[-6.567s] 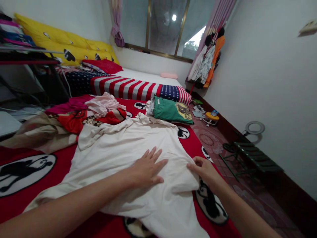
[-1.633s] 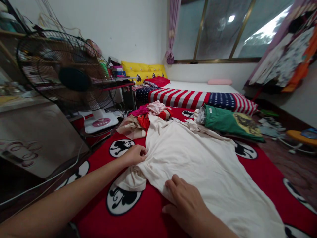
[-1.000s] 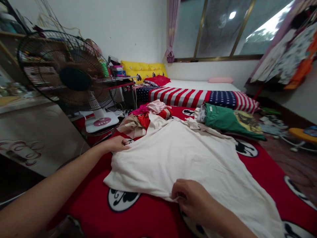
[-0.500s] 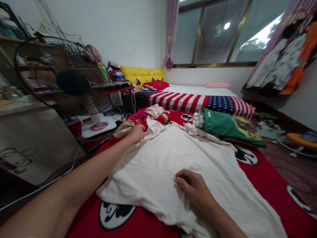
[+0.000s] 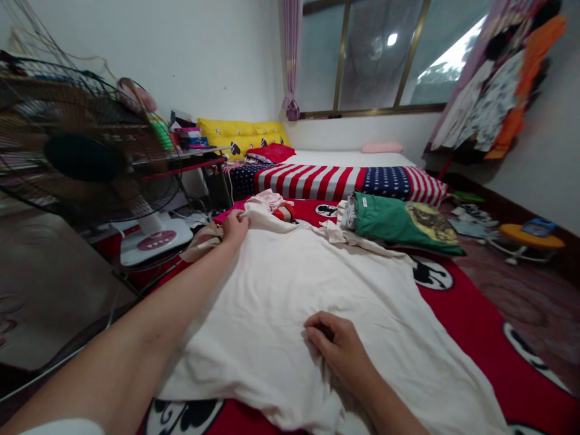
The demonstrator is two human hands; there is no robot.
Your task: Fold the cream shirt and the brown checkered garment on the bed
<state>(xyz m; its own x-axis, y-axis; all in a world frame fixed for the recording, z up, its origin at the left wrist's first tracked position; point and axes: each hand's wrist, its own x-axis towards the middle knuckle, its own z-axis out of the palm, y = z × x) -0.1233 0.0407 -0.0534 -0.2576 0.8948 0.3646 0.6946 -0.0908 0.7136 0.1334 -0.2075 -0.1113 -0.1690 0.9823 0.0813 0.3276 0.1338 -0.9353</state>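
A cream-white shirt point(image 5: 281, 284) lies spread over the red, patterned bed cover point(image 5: 471, 314). At its far left corner, my left hand point(image 5: 236, 226) is closed on a gathered edge of the cloth, the arm stretched out. My right hand point(image 5: 333, 341) rests on the middle of the shirt, thumb and forefinger pinched together on the fabric; the other fingers are curled under and partly hidden. Just beyond my left hand is a heap of pink and red clothes point(image 5: 269, 199). A folded green garment point(image 5: 399, 223) lies past the shirt's far right edge.
To the left, a fan point(image 5: 86, 157) stands on a stool close to my left arm. Behind are a bed with a striped flag-pattern cover point(image 5: 312, 181) and yellow cushions point(image 5: 244, 136). Clothes point(image 5: 502, 103) hang at right, above an orange stool point(image 5: 530, 235).
My left hand has moved away from me, lifting and drawing the shirt's far left edge outward over part of the clothes heap. My right hand stays at the shirt's middle. The view has turned slightly right.
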